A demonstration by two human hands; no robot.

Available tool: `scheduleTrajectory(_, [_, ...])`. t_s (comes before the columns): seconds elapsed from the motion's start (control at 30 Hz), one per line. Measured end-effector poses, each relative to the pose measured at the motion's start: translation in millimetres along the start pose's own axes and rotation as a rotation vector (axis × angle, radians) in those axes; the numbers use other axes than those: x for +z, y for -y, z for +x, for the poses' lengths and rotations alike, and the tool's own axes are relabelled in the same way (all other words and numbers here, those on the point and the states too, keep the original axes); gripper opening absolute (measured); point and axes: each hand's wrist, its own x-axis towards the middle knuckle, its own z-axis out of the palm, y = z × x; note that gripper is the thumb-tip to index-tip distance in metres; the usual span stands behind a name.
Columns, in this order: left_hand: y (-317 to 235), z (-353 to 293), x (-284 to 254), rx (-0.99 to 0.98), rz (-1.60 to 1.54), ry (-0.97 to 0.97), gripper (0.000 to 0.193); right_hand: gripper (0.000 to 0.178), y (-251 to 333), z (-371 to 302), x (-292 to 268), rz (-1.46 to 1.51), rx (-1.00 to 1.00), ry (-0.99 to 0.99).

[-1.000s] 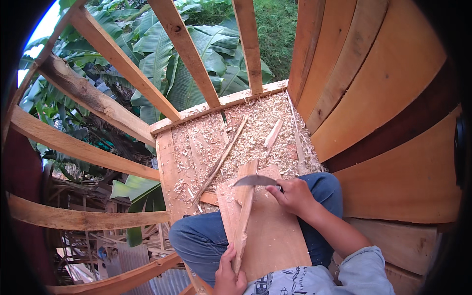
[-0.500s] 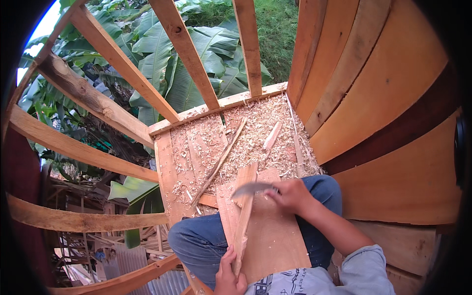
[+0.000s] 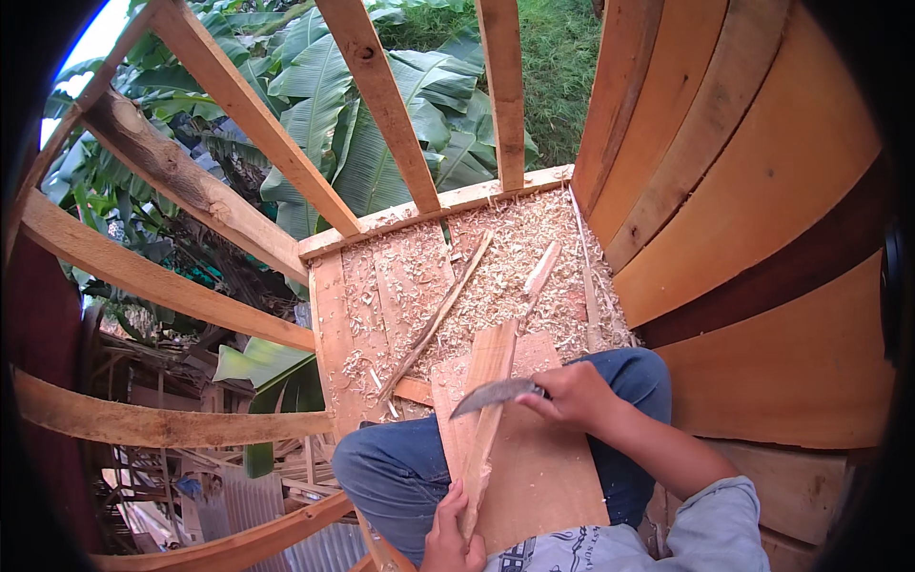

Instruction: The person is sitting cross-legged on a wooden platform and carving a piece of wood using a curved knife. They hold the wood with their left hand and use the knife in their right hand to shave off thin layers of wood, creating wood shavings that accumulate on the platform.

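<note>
My right hand [image 3: 575,396] is closed round the handle of a curved knife [image 3: 494,394]. Its dark blade points left and lies across the upper part of a narrow wooden piece [image 3: 491,367], at or just above the surface; I cannot tell if it touches. My left hand [image 3: 452,536] grips the lower end of that piece near my waist. The piece slants up and away from me, with a rough, splintered edge near its lower half. Under it, a wide flat board [image 3: 543,467] rests across my lap between my knees.
Curly wood shavings [image 3: 515,229] cover the plank floor ahead. On them lie a long thin stick [image 3: 438,315] and a short wood strip [image 3: 541,269]. Wooden slats [image 3: 381,95] rail the front and left, with banana leaves beyond. A plank wall [image 3: 762,200] rises on the right.
The knife blade has shifted slightly down along the wooden piece, and its tip now angles lower. The whole view has moved a little. Both hands keep their grips.
</note>
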Motion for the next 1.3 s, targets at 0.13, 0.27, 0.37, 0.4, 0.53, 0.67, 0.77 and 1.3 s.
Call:
scheduleTrajectory(0.13, [2,3,2,-0.005,-0.023,-0.006,0.059,0.05,-9,6,4,-0.047,-0.026,0.034])
scheduleTrajectory(0.27, [2,3,0,0.01,0.011,-0.005,0.059,0.05,-31,23,-15,-0.078,0.211,-0.11])
scheduleTrajectory(0.37, [2,3,1,0.019,0.014,-0.007,0.059,0.052,10,12,-13,-0.14,0.01,0.075])
scheduleTrajectory(0.4, [2,2,1,0.026,0.011,0.001,0.059,0.051,19,7,-9,-0.149,-0.129,0.184])
scheduleTrajectory(0.53, [3,0,-1,0.003,-0.015,0.023,0.058,0.049,-26,31,-22,0.045,0.397,-0.095])
scheduleTrajectory(0.67, [5,0,-4,0.035,0.024,0.029,0.057,0.045,-28,30,-41,-0.039,0.423,-0.082])
scheduleTrajectory(0.77, [7,-1,-3,0.056,0.033,0.037,0.056,0.044,-3,20,-39,0.028,0.531,-0.079])
scheduleTrajectory(1.3, [15,-2,4,0.022,-0.01,0.04,0.056,0.053,31,-4,-38,-0.26,0.173,0.172])
